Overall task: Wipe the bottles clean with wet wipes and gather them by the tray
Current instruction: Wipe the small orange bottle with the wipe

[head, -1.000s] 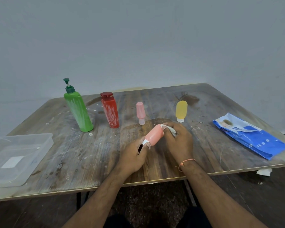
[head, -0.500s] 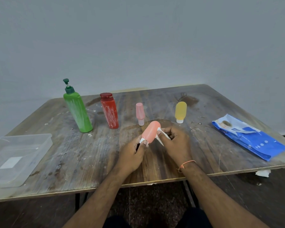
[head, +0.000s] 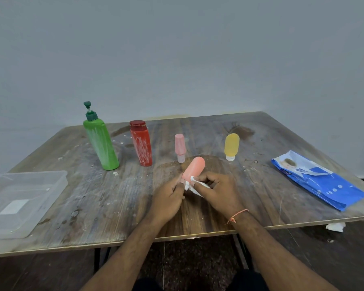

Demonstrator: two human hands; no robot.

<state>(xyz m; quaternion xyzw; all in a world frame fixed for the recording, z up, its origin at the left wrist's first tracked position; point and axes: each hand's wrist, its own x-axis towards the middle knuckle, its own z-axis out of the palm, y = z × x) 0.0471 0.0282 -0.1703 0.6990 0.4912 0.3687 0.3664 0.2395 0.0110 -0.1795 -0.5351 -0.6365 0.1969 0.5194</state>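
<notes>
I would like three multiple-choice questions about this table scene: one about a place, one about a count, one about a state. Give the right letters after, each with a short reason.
1. Where does the blue wipe pack lie on the table?
A. right side
B. inside the tray
C. behind the green bottle

2. How many bottles stand on the table, not counting the held one?
A. two
B. four
C. six

3. What is the state of the salmon bottle?
A. lying in the tray
B. standing alone
C. held and wiped

Answers: 1 A, it lies near the right edge, far from the clear tray. 2 B: green pump bottle, red bottle, pink bottle, yellow bottle. 3 C, the left hand holds it while the right hand presses a wet wipe to it.
</notes>
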